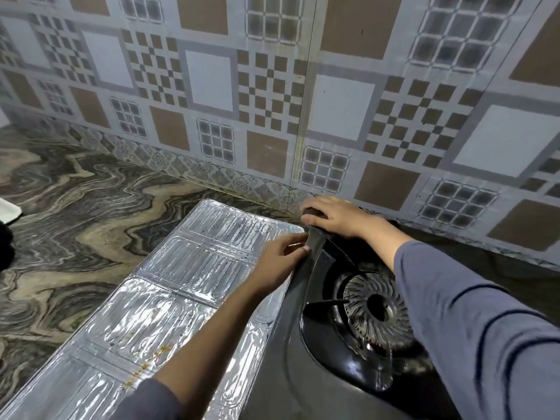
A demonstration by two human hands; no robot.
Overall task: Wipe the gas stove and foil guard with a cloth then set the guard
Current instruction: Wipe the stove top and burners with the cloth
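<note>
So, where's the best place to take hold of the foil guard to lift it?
The guard by its free left long edge, coming from the left with fingers slid under. It lies flat on the counter, right edge against the stove, where the right hand holds the cloth. Thin and creased, it likely needs both hands.

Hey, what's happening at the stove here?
A person is cleaning a gas stove. The right hand holds a dark cloth on the stove's back left corner, by the tiled wall. The left hand touches the stove's edge just beside it. The foil guard lies flat on the counter, left of the stove, not yet set up.
</note>
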